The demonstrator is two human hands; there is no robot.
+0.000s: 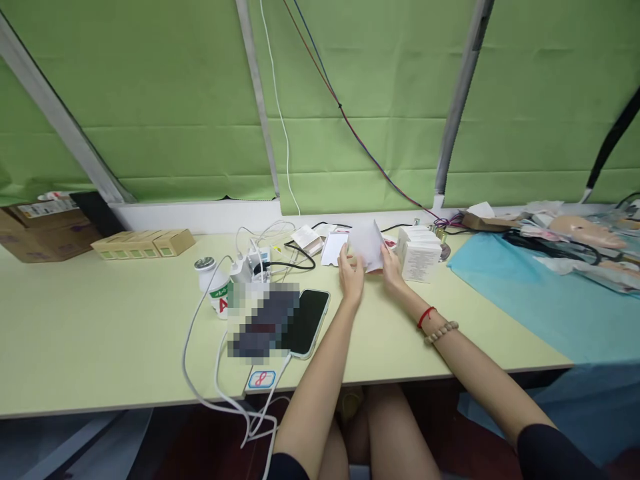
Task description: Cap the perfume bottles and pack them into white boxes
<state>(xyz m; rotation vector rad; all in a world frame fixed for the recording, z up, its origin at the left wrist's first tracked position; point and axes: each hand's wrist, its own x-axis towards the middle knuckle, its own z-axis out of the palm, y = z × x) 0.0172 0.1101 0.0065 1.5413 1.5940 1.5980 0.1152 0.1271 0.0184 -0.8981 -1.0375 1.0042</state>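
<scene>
A white folded card stands raised over the table, between my two hands. My left hand has its fingers closed at the card's lower left side. Along the right edge, my right hand grips the card between thumb and fingers; its wrist bears a red cord and a beaded bracelet. Just right of it stands a stack of white printed cards or flat boxes. Behind my left hand lies a white flat piece, partly covered. Something reddish beneath the raised card is mostly hidden.
Left of my forearm lie a phone and a pixelated dark object, with white cables. Behind them are a white bottle and a power strip. Small brown boxes stand left. A blue sheet with clutter covers the right side.
</scene>
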